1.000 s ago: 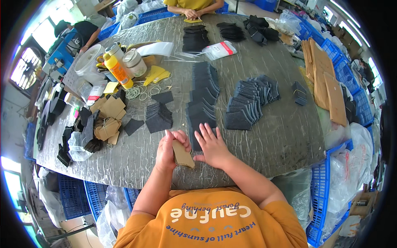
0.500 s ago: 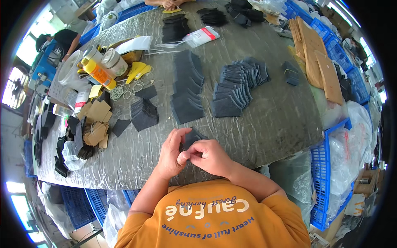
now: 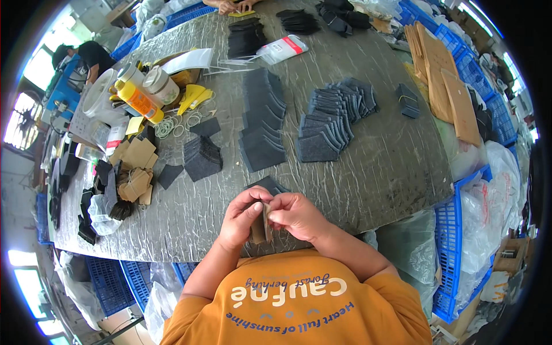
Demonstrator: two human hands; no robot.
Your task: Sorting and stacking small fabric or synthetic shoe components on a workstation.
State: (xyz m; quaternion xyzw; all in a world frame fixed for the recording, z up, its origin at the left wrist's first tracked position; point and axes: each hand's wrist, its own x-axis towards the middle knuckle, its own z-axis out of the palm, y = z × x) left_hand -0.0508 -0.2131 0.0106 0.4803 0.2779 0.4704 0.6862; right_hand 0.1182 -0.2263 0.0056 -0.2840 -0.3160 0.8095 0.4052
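Close to the table's near edge, my left hand [image 3: 240, 217] and my right hand [image 3: 297, 217] meet, fingers closed. Between them they pinch a small folded brown piece [image 3: 259, 231], its lower end showing under the fingers. Just beyond my fingertips lies a dark grey cut piece [image 3: 268, 184], partly hidden by the hands. Farther out, a column of overlapping dark grey pieces [image 3: 263, 152] runs away from me. To its right is a curved, fanned row of similar pieces [image 3: 319, 148]. A stack of dark pieces [image 3: 201, 158] sits left of the column.
At left stand a yellow bottle [image 3: 138, 102], a lidded jar [image 3: 160, 86], rubber bands [image 3: 167, 127] and brown pieces [image 3: 138, 154]. A banded dark bundle [image 3: 408, 102] and brown paper packets [image 3: 460, 106] lie right. A blue crate [image 3: 447, 241] adjoins the table. Another person's hands [image 3: 233, 7] work opposite.
My hands have shifted slightly, and the brown piece now shows between them. The dark piece beyond my fingers is more exposed. The view has moved slightly.
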